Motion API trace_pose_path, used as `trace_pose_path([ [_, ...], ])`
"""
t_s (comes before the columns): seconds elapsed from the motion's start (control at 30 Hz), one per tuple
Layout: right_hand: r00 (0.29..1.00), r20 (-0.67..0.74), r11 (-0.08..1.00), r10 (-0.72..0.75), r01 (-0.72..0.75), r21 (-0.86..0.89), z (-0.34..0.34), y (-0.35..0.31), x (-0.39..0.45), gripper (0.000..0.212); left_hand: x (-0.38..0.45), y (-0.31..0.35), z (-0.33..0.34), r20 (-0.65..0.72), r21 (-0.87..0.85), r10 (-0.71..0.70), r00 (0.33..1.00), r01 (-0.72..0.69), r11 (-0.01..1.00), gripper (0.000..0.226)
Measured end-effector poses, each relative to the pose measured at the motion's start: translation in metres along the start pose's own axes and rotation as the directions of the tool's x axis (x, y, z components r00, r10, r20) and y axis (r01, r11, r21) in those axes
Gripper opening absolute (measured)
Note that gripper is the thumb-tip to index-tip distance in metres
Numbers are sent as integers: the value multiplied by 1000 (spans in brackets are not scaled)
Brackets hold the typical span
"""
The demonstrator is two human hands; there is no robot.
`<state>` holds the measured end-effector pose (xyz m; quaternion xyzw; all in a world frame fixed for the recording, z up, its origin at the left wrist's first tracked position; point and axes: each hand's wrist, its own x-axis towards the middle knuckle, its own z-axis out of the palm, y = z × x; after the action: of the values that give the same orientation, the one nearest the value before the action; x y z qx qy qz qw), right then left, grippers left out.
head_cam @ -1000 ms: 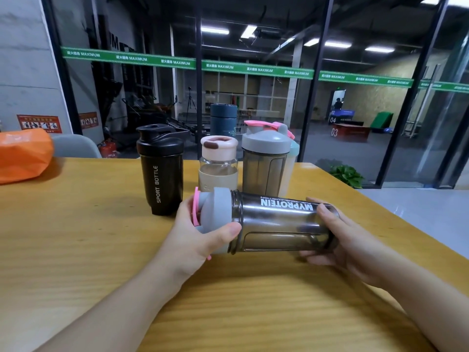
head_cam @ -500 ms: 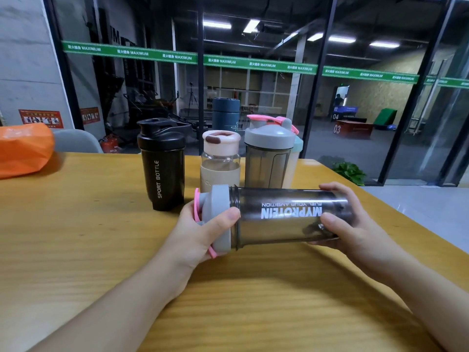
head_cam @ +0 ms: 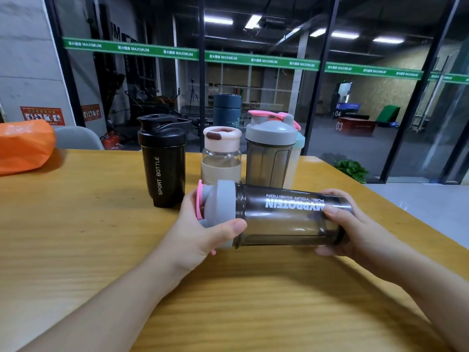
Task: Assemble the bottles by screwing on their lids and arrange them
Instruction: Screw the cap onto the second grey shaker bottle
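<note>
Hands: I see my left hand (head_cam: 200,232) gripping the grey lid (head_cam: 223,199), my right hand (head_cam: 355,229) clasping the base.
Held: one smoky shaker bottle (head_cam: 286,217), sideways above the table (head_cam: 76,250).
Standing behind: five bottles; the teal-lidded one (head_cam: 299,148) and the dark blue one (head_cam: 227,110) are mostly hidden.

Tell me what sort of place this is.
Probably a gym's lounge or front area: shaker bottles on a wooden table, green MAXIMUM banding on glass partitions, and numbered boxes beyond.

6 bottles (head_cam: 286,214), 2 hands (head_cam: 200,232), 1 orange bag (head_cam: 24,146), 1 wooden table (head_cam: 76,237), 1 chair (head_cam: 76,138)
</note>
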<state>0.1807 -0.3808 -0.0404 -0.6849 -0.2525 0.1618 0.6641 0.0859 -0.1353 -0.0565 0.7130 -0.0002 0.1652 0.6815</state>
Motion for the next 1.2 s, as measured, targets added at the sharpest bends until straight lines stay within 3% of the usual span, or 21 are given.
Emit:
trace_pose_path([
  [0.1, 992, 85, 993, 90, -96, 66, -10, -2, -3, 99, -1, 0, 0, 11, 5, -10, 1000, 10, 1000, 88],
  [0.2, 980, 176, 987, 97, -118, 112, -16, -7, -7, 93, 2, -2, -4, 34, 14, -20, 999, 19, 1000, 97],
  [0.33, 981, 147, 990, 130, -136, 31, -18, -8, -7, 97, 3, -4, -9, 39, 11, -31, 999, 31, 999, 101],
  [0.43, 982, 99, 987, 162, -160, -28, -17, -7, -5, 104, 3, -3, -8, 47, 7, -19, 999, 19, 1000, 86],
  [0.6, 952, 119, 957, 283, -271, -105, -14, -8, -6, 98, 0, -1, -6, 59, 35, 5, 998, -7, 999, 81],
  [0.7, 926, 143, 933, 349, -330, -144, -14, -9, -6, 81, 0, 1, -6, 68, 47, 6, 998, -9, 999, 85],
  [0.77, 917, 140, 923, 375, -354, -150, -15, -10, -6, 72, 0, 1, -8, 81, 51, 21, 996, -25, 998, 91],
  [0.87, 893, 143, 899, 427, -403, -172, -16, -14, -7, 76, 2, 0, -11, 120, 66, 36, 992, -44, 997, 119],
  [0.97, 860, 176, 875, 478, -450, -177, -16, -16, -8, 80, 3, 1, -12, 143, 52, 49, 988, -57, 997, 126],
  [1.13, 916, 125, 925, 380, -373, -80, -10, -12, -8, 67, 2, -5, -8, 94, 22, -27, 995, 25, 999, 86],
  [1.2, 951, 104, 956, 290, -282, -85, -10, -10, -9, 67, 6, -8, -8, 59, 6, -63, 996, 62, 998, 89],
])
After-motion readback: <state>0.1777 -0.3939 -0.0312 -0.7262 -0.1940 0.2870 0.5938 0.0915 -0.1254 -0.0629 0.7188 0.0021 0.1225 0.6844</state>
